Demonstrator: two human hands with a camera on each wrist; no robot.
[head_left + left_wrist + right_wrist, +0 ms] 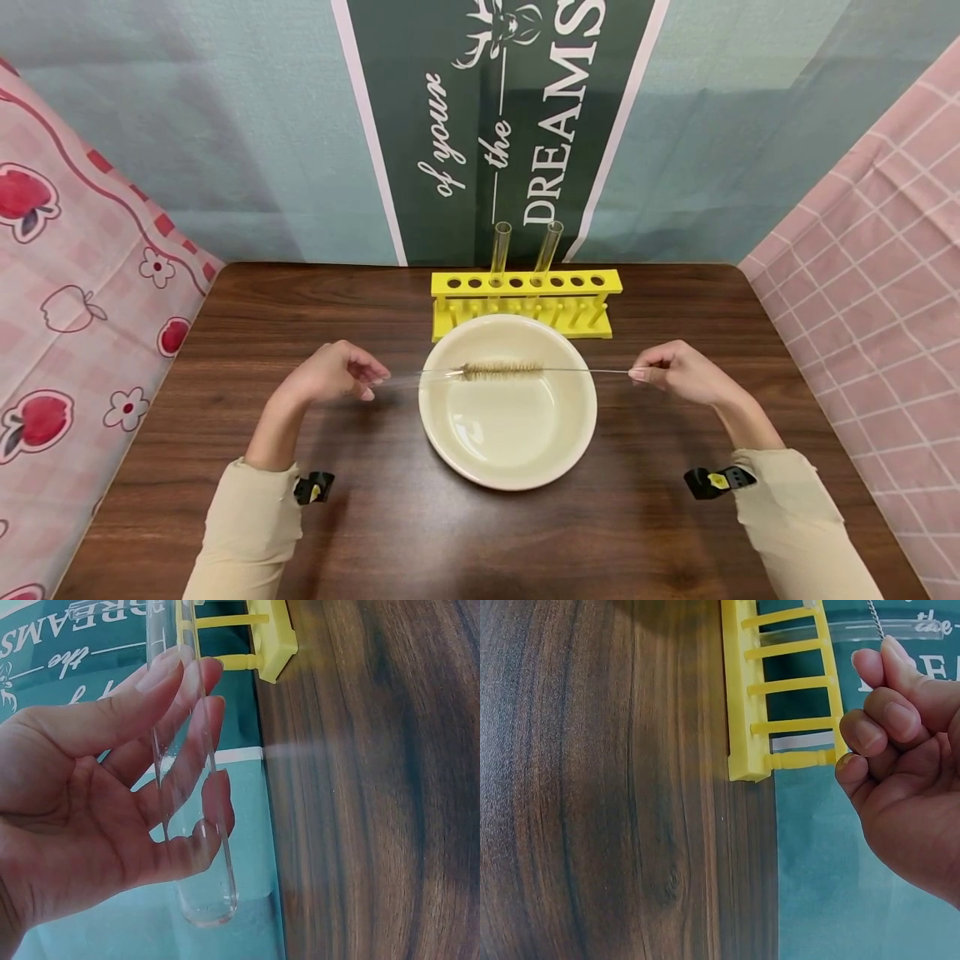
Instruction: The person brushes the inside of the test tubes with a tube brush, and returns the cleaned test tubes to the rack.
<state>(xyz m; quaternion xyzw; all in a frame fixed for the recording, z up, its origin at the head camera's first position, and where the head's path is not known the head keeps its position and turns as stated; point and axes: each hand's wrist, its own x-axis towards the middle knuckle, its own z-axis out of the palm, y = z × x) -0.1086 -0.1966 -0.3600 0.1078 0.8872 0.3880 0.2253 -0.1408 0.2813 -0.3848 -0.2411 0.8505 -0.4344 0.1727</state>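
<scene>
My left hand (pixel 337 372) holds a clear glass test tube (pixel 196 862) between thumb and fingers, its rounded end toward the left and its mouth over the bowl. A test tube brush (pixel 502 371) with tan bristles lies level with the tube, its bristle tip at the tube's mouth. Whether the tip is inside is hard to tell. My right hand (pixel 678 371) pinches the end of the brush's twisted wire handle (pixel 876 621) between thumb and forefinger. Both tube and brush are held above a cream bowl (pixel 498 462).
Behind the bowl stands a yellow test tube rack (pixel 525 283) with two glass tubes upright in it, one of them a tube (pixel 501 250) near the middle. The brown wooden table (pixel 390 533) meets a cloth backdrop (pixel 285 167) at the rear and patterned cloths at both sides.
</scene>
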